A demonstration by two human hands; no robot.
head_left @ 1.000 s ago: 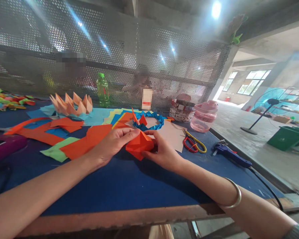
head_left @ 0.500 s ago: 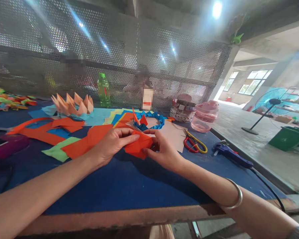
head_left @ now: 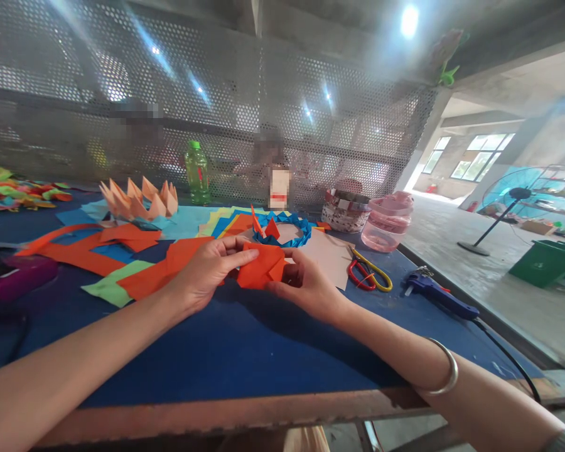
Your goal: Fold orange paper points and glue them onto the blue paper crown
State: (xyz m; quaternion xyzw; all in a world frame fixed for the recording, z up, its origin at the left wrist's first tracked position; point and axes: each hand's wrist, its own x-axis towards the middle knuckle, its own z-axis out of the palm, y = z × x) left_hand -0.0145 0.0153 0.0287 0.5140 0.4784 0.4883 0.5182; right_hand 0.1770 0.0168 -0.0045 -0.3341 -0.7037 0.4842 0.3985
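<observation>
A partly folded sheet of orange paper (head_left: 260, 266) is held up above the blue table (head_left: 207, 358). My left hand (head_left: 211, 270) pinches its left side, thumb on the face towards me. At the right edge, my right hand (head_left: 308, 284) grips it between thumb and fingers. Just behind the hands lies a blue folded-paper ring (head_left: 301, 233), with an orange folded point (head_left: 272, 230) standing at its left part. Loose orange sheets (head_left: 188, 251) and a light green sheet (head_left: 110, 282) spread out left of my left hand.
Scissors (head_left: 370, 273) and a blue glue gun (head_left: 442, 295) with a cord lie to the right. Behind are a pink plastic container (head_left: 387, 220), a round basket (head_left: 344, 210), a green bottle (head_left: 197, 172) and a peach paper crown (head_left: 141, 201). Mesh panels back the table.
The orange paper has been turned in my fingers; its lower point has gone and a folded flap now shows at its right side. Both hands stay in about the same place.
</observation>
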